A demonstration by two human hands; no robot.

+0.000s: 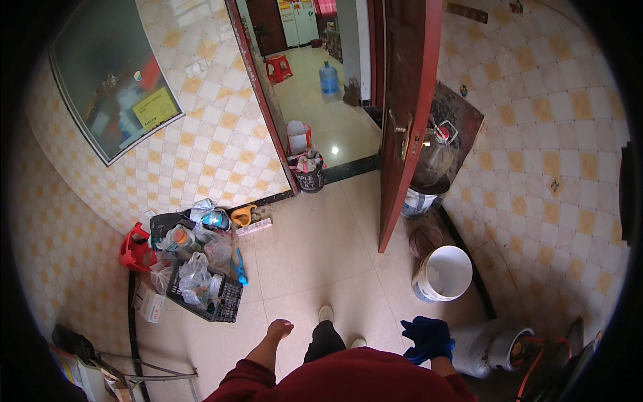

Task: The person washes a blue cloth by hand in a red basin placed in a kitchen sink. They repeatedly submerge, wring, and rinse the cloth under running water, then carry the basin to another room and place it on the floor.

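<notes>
My left hand (280,328) hangs in front of me at the left, its fingers curled in, with nothing seen in it. A bunched dark blue cloth (428,339) is at my right hand and covers nearly all of it, so the fingers are hidden; only the wrist shows below. Just right of the cloth lies a grey gas cylinder (482,347) with an orange hose. Farther forward on that side stands a white plastic bucket (448,274). Below, one light shoe (325,313) is ahead of the other on the tiled floor (311,261).
A wooden door (409,115) stands ajar, with a ball (426,240) and a lidded bucket (418,201) by it. A black waste bin (309,180) sits at the doorway. On the left are a black plastic crate (228,301) with bags, and a red stool (134,247).
</notes>
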